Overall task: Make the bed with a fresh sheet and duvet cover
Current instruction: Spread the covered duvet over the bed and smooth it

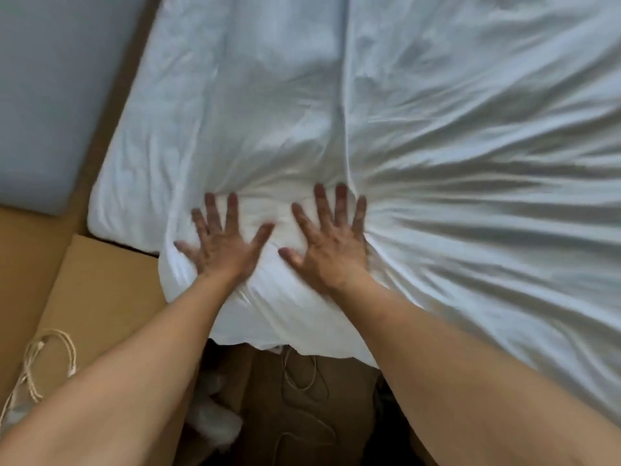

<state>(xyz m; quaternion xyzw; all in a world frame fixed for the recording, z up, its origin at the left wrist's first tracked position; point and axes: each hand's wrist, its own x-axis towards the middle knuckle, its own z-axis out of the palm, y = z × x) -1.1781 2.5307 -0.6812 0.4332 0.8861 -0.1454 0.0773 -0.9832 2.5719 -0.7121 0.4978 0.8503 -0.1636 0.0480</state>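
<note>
Hands pressed flat on white duvet (437,156), side by side near its closest edge. Left hand (220,245) palm down, fingers straight and fanned wide, thumb pointing toward the other hand; grip fully open, nothing held. Right hand (331,243) just beside it, a narrow strip of cloth between, likewise palm down with fingers splayed; grip open too, only pressing. Both forearms bare, reaching in from the bottom of the view.

Duvet spread over most of the view, from the top edge down to the hands, covering the bed. Puffy bulge under and around the palms, hanging a little past the near edge. Deep creases fanning out to the right from beside the right hand. Long fold running from the top of the view down toward the right hand's fingertips. Left part smoother, with shallow wrinkles only. Perhaps a cover with filling inside, unsure through the motion blur.

Grey-blue pad (43,95) at upper left, apart from the duvet, with a strip of brown floor (27,257) between. Flat sheet of cardboard (100,290) at lower left, one corner meeting the duvet's edge. Cream braided cord (73,358) looped near the cardboard's lower end, beside the left forearm. Thin cable (304,387) curled between the two forearms, below the bulge. Small white fluffy lump (218,425) by the left forearm, too blurred to name.
</note>
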